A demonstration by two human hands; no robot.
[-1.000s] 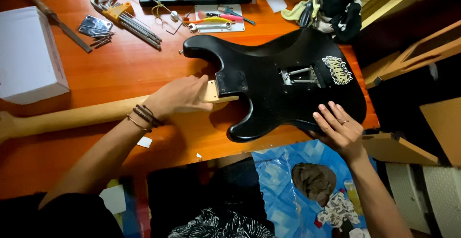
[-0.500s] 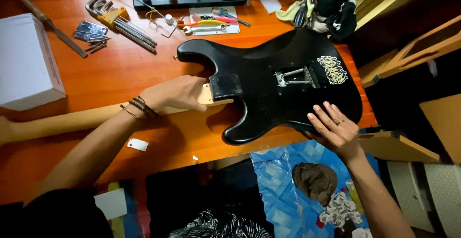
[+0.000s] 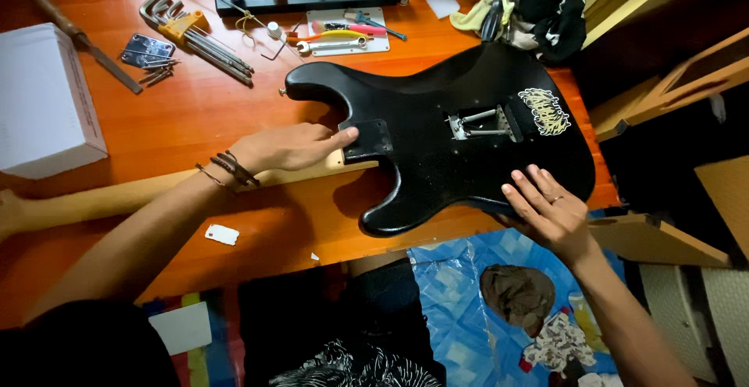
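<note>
The glossy black electric guitar body [image 3: 460, 137] lies face-down across the orange wooden bench [image 3: 203, 114], long axis left-to-right. The left hand [image 3: 292, 147] lies flat where the pale wooden neck [image 3: 117, 196] joins; the right hand [image 3: 546, 211], fingers spread, apparently cups the lower edge.

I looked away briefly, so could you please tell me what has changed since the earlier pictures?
Little has changed. The right hand slid slightly along the lower edge of the black guitar body. The left hand stays pressed where the neck meets the body. The tools and the white box lie as before.
</note>
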